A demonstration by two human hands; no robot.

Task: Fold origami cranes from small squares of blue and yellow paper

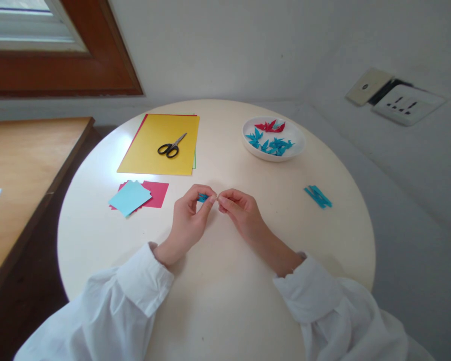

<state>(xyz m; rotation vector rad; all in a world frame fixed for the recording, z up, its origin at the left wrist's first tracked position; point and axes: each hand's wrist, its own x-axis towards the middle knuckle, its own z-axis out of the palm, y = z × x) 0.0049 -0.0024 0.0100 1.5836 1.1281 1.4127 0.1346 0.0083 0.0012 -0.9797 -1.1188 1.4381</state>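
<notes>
My left hand (190, 213) pinches a small folded blue paper piece (202, 197) just above the round white table (218, 291). My right hand (238, 208) is curled, its fingertips meeting the left hand's at the paper's right end. Both wrists rest on the table, in white sleeves. Most of the paper is hidden between the fingers.
A white dish (296, 145) with several blue and red folded paper shapes sits at the back right. A folded blue piece (317, 196) lies to the right. Black scissors (171, 147) rest on yellow sheets (150, 155); light blue (130, 197) and red squares (158, 194) lie left. A wooden desk (18, 170) stands further left.
</notes>
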